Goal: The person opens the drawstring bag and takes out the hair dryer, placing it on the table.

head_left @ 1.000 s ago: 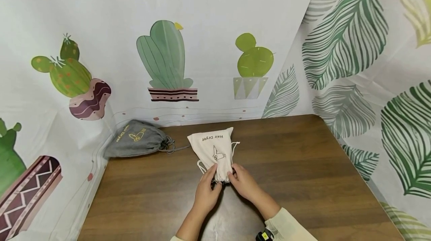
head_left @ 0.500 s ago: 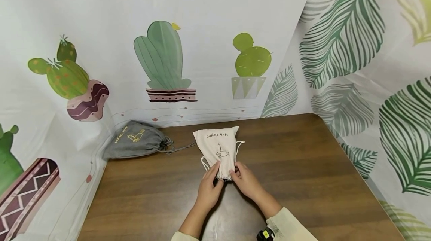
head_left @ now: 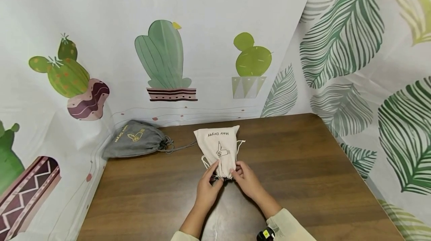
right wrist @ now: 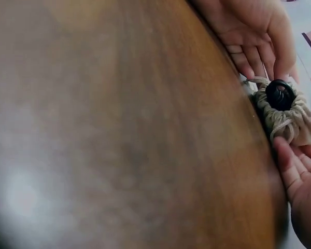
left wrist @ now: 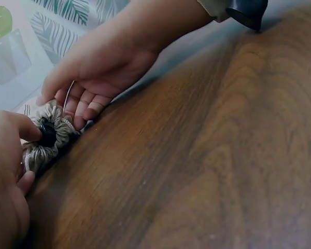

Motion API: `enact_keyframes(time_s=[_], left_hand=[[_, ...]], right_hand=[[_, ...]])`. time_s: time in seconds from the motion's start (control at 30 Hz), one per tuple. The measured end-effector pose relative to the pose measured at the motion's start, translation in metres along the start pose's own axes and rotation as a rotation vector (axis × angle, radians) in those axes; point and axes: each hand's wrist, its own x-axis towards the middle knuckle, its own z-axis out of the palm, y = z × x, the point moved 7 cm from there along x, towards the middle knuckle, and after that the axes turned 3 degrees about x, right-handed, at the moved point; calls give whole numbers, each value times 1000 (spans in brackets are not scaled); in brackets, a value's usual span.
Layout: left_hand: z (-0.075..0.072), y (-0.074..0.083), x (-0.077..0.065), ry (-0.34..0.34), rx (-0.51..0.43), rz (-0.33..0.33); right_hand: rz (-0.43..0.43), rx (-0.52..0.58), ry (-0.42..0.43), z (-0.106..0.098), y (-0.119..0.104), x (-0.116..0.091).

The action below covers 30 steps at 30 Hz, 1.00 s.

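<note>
A cream drawstring bag lies on the wooden table, printed "Hair Dryer" with a line drawing of a dryer. Its gathered mouth points toward me. My left hand holds the left side near the mouth, the thumb at the opening. On the other side my right hand holds the bag with the thumb on top and the fingers beside it. Both wrist views show the puckered mouth around a black, ring-shaped part; what lies deeper inside is hidden. White cord loops stick out at the sides.
A grey drawstring bag, also lettered "Hair Dryer", lies at the table's back left corner. Its cord runs right, up to the cream bag. Cloth printed with cacti and leaves hangs behind the brown table.
The cream bag and both hands have shifted slightly right relative to the grey bag, mostly in the first half second. Both hands stay on the bag. Since then they have barely moved.
</note>
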Motion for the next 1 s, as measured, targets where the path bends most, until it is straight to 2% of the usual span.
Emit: enact_keyframes(time_s=[0.13, 0.27, 0.57, 0.77, 1.0], left_hand=[[-4, 0, -1, 56, -66, 7], [-6, 0, -4, 98, -37, 10], [-5, 3, -3, 139, 43, 54], [-5, 3, -2, 169, 104, 52], [-4, 4, -3, 177, 127, 72]], right_hand=[[-15, 77, -7, -3, -19, -8], [-70, 82, -30, -5, -36, -16], [-202, 47, -24, 2, -3, -7], [-262, 32, -56, 4, -3, -7], [-267, 2, -3, 4, -4, -8]])
